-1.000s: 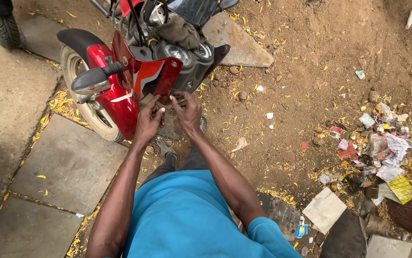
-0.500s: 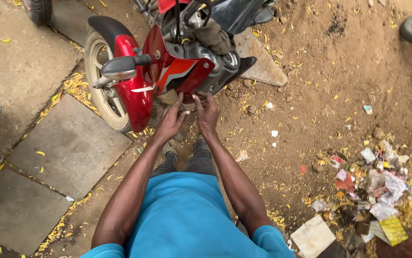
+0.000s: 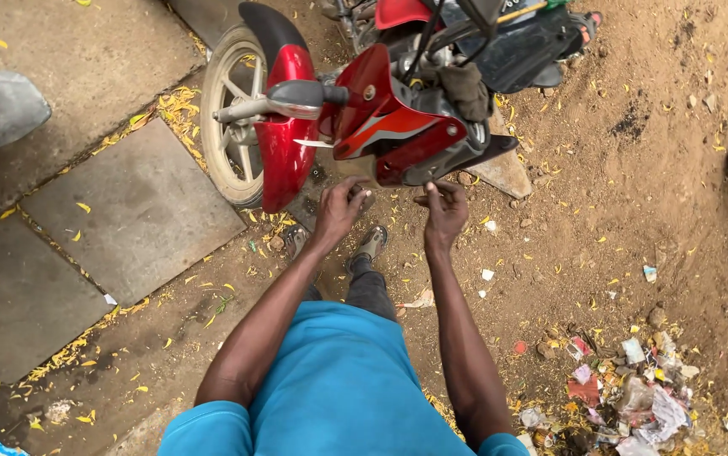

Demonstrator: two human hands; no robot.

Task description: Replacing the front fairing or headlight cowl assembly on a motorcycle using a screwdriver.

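Below the red motorcycle fairing (image 3: 381, 127), hands have drawn apart; left hand (image 3: 339, 211) stays curled near it; right hand (image 3: 444, 211) pinches something too small to tell.

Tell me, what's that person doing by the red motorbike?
A person in a blue shirt stands over a red motorcycle parked on dirt. Both hands reach under its red side panel: the left hand is curled at the lower edge, the right hand is beside it, fingers pinched. What they hold is too small to tell.

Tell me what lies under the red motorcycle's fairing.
Under the red fairing: bare dirt, a flat stone, and both hands, left hand and right hand. Whatever they touch is hidden.
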